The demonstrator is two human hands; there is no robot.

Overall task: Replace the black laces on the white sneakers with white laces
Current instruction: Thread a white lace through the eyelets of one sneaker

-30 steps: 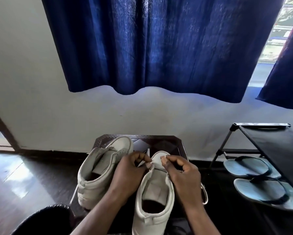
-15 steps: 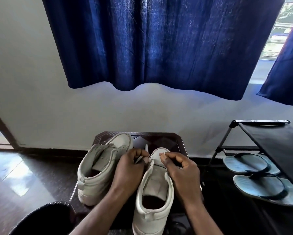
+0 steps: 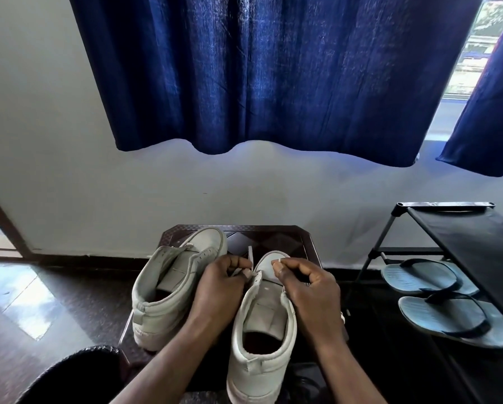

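1 white lace (image 3: 250,256) at sneaker (image 3: 266,317) | L hand (image 3: 218,290) grip pinches it | R hand (image 3: 310,290) grip pinches tip

Blue curtain (image 3: 273,74) above; flip-flops (image 3: 436,298) under black rack (image 3: 471,237).

A white lace (image 3: 250,254) is pinched by the left grip (image 3: 218,290) and right grip (image 3: 308,290) over the near sneaker (image 3: 261,365), the second sneaker (image 3: 168,290) being set at ten o'clock.

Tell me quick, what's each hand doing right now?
Left hand: pinches a white lace end by the near sneaker.
Right hand: pinches a white lace tip over its toe.
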